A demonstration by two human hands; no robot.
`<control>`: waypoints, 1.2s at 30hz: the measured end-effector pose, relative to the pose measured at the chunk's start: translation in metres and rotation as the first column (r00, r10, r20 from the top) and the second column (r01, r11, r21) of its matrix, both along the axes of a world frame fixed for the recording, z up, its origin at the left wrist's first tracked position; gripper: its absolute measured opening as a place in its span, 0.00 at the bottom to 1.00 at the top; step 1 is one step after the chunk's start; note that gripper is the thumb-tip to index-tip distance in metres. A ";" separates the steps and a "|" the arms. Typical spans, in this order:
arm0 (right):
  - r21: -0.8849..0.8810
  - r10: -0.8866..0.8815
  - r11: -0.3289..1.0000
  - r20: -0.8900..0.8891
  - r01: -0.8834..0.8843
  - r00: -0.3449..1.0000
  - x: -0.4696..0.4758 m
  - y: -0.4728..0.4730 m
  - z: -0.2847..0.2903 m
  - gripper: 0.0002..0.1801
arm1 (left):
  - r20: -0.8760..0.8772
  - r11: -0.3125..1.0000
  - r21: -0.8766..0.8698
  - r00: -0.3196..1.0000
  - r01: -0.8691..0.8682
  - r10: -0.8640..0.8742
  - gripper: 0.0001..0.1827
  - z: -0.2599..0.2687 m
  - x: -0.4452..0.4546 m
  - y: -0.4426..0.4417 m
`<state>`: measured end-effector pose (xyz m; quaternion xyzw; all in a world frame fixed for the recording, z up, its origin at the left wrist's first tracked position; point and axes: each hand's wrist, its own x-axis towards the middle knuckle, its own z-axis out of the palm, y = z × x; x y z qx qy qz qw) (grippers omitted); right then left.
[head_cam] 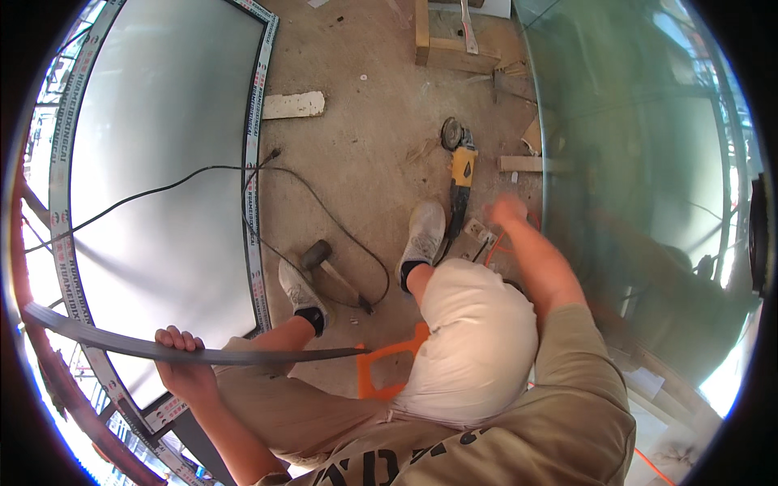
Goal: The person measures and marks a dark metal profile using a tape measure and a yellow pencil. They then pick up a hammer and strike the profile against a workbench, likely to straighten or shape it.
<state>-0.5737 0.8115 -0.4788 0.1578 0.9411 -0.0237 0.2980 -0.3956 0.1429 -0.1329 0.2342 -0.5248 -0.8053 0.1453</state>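
Observation:
My left hand (182,364) is closed around a long dark flat strip (261,357), which runs from the left rim across my lap. Beneath it lies the framed glass panel (164,182), its edges covered in printed film. My right hand (507,210), blurred, is over the floor near the glass sheet on the right; its fingers are not clear. Close by are an orange cord (493,248) and a power socket strip (478,231). A yellow and black angle grinder (462,170) lies just left of that hand. A rubber mallet (317,254) rests by my left shoe.
A large greenish glass sheet (626,152) stands at the right. A black cable (328,209) loops across the panel and floor. A wooden box frame (459,56) with a brush (468,30), a whitish board (295,105) and a wood block (520,164) lie ahead. An orange stool (383,392) is below me.

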 end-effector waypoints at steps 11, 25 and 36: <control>0.120 0.293 0.956 -0.397 -0.268 0.870 -0.329 -0.079 0.064 0.30 | -0.033 0.996 0.022 0.996 0.085 -0.084 0.11 0.007 -0.049 0.034; 0.279 0.466 0.881 -0.372 -0.382 0.803 -0.420 -0.115 0.001 0.29 | 0.044 0.948 0.187 0.962 0.258 -0.271 0.14 0.003 -0.067 -0.001; -0.055 0.487 0.811 -0.487 -0.582 0.725 -0.367 -0.287 0.071 0.24 | -0.162 0.891 0.282 0.933 0.355 -0.320 0.09 0.017 -0.043 -0.006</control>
